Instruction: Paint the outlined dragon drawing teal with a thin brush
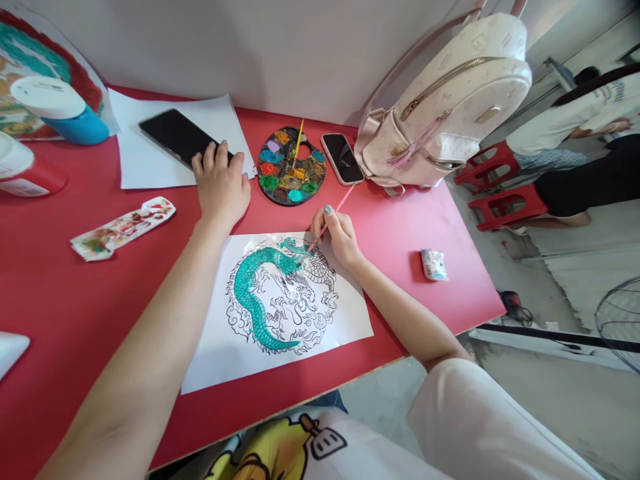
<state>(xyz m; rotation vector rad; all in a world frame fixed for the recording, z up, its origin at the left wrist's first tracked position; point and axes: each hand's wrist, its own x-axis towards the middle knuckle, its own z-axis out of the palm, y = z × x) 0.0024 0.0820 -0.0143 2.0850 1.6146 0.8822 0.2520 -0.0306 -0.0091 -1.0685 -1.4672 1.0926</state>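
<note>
Pinching a skinny pink brush (346, 198) in the right hand (340, 237), with its tip down at the teal bit of a dragon drawing (287, 293) flat on the red table (125, 287). Resting the left hand (221, 180), loose and unclenched, on one end of a black phone (173, 137). Spotting a messy palette (280, 170) just past the drawing.

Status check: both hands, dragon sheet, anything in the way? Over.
Right hand gripping pink brush, tip at dragon sheet. Left hand over one end of black phone. Dragon partly teal, rest uncoloured. No loose items on the sheet.
</note>
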